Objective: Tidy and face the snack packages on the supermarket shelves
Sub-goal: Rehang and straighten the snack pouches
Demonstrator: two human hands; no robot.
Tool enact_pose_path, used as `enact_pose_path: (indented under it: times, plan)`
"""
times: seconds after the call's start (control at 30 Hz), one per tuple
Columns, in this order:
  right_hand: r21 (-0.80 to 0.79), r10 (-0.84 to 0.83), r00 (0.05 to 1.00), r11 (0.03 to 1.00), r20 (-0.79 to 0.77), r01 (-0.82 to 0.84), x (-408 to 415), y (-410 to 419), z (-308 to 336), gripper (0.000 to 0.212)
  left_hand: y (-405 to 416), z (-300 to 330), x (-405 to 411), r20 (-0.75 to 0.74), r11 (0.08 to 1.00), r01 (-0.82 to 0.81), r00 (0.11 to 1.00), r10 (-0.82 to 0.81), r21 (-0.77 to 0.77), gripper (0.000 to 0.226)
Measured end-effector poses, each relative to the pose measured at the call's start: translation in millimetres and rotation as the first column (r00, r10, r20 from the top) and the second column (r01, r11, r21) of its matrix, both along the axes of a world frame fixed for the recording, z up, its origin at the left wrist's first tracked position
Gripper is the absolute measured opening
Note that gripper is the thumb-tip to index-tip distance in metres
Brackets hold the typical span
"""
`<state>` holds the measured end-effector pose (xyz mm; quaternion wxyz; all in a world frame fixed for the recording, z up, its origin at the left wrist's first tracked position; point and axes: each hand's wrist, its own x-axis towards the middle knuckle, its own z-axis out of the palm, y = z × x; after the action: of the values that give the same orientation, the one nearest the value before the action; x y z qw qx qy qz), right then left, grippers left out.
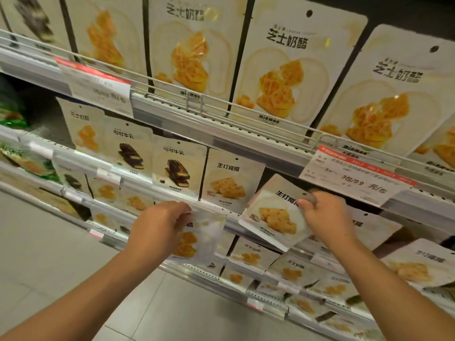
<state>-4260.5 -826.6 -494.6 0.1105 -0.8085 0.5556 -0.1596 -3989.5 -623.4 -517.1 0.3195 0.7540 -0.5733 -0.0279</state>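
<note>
Hands on two snack packs at the middle shelf.

Left hand (pixel 160 223) grips a blurred cream pack (pixel 197 238), orange snack print, probably a cheese one, held in front of the lower shelf rail (pixel 231 223). Right hand (pixel 322 214) pinches the top edge of a tilted cracker pack (pixel 275 212), clear of the row. Behind it an upright cracker pack (pixel 232 179) beside two cocoa packs (pixel 178 166). Farther up, price tag (pixel 354 178), then large cheese packs (pixel 293 62) standing on the top shelf.
</note>
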Motion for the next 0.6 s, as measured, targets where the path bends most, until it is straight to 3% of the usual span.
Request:
enact_pose_path:
  times: [0.17,0.33,0.43,0.6]
  plan:
    - [0.072,-0.007,0.992,0.997,-0.124,0.016,6.0,-17.1,2.7,0.013,-3.7,-2.5,-3.1,-0.027,0.999,-0.051,0.998,0.051,0.020,0.005]
    - [0.050,-0.071,0.993,0.996,-0.098,0.076,9.4,-26.3,2.7,0.018,-10.0,-6.0,-9.6,-0.072,0.998,-0.057,0.996,0.058,0.024,0.006]
    - [0.263,-0.181,0.981,0.952,0.064,0.158,15.0,-36.5,-2.3,0.021,-15.2,-7.9,-10.4,-0.059,0.998,-0.055,0.997,0.057,0.039,0.007]
    - [0.459,-0.120,0.989,0.886,0.092,0.065,12.9,-31.5,-1.9,0.026,-16.5,-7.0,-11.9,-0.062,0.996,-0.064,0.996,0.068,0.054,0.008]
